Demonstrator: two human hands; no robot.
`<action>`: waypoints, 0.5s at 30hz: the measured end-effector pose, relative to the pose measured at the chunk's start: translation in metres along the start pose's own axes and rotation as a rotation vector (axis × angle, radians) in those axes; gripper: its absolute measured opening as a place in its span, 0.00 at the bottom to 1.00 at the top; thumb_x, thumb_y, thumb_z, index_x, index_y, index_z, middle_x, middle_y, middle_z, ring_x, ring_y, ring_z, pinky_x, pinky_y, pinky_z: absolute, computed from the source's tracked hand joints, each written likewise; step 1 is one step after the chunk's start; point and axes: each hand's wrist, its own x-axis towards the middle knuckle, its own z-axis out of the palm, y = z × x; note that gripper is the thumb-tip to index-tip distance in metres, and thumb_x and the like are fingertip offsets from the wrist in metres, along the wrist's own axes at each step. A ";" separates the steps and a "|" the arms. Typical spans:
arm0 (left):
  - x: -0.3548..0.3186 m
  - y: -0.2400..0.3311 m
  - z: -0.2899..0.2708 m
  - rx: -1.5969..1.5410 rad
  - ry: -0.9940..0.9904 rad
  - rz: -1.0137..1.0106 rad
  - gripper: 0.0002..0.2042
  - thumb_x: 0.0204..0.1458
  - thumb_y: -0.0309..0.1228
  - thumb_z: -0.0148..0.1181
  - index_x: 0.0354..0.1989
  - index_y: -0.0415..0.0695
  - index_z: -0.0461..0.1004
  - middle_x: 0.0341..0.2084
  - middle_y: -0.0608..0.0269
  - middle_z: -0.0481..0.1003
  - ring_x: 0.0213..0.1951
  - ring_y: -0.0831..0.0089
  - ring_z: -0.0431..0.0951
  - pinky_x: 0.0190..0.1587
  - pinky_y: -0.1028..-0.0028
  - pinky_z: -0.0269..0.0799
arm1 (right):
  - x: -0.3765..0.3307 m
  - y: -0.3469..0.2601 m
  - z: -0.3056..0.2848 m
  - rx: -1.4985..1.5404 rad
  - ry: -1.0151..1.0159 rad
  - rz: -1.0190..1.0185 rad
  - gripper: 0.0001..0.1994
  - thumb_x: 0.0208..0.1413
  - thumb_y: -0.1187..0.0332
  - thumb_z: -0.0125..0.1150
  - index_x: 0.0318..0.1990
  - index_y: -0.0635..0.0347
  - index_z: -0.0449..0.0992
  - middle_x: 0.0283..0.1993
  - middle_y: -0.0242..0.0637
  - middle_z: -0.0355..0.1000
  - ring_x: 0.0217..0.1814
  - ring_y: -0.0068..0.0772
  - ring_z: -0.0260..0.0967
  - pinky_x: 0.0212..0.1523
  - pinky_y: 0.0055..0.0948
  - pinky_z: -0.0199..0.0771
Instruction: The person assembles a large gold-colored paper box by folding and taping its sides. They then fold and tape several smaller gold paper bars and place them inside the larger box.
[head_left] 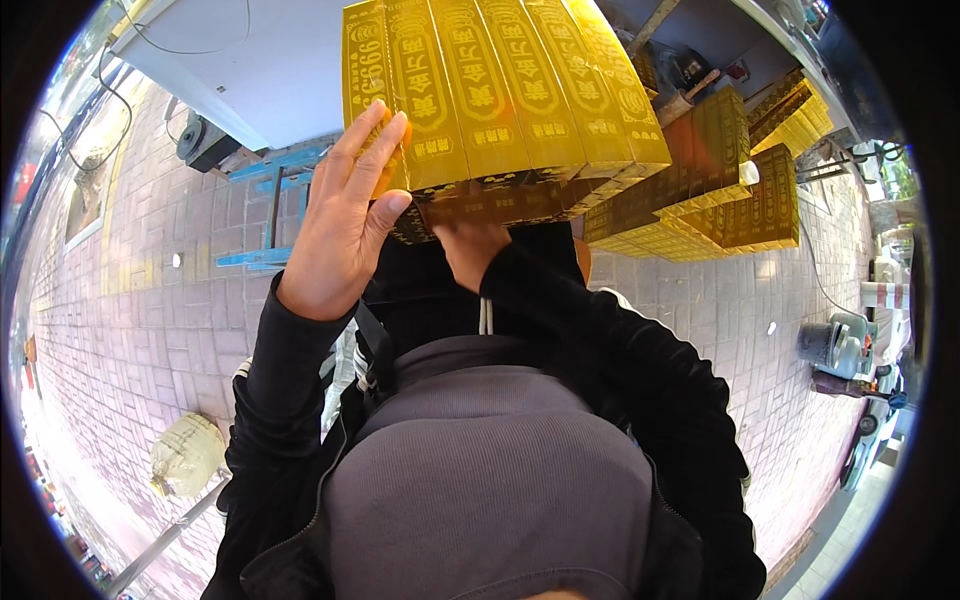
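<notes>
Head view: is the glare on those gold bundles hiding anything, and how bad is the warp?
Head view: sunlight shines on the gold bundle tops, but the print stays sharp; its underside by the right hand lies in shadow; left hand evenly lit; fisheye bends the paving lines near the black rim.

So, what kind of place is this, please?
Probably an outdoor pavement beside a shop or stall: brick paving, piles of gold packs on the ground, and a parked scooter nearby.

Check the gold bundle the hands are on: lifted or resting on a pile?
Lifted. The gold bundle is braced on its side by the left hand and carried from beneath by the right hand, apart from the stacked gold bundles behind.
</notes>
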 end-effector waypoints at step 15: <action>0.003 0.006 0.000 0.010 -0.019 -0.013 0.27 0.69 0.46 0.44 0.71 0.43 0.59 0.71 0.48 0.54 0.70 0.47 0.55 0.71 0.57 0.51 | -0.008 -0.001 -0.010 -0.151 0.112 -0.150 0.15 0.59 0.67 0.54 0.52 0.59 0.75 0.49 0.45 0.75 0.56 0.49 0.70 0.58 0.48 0.66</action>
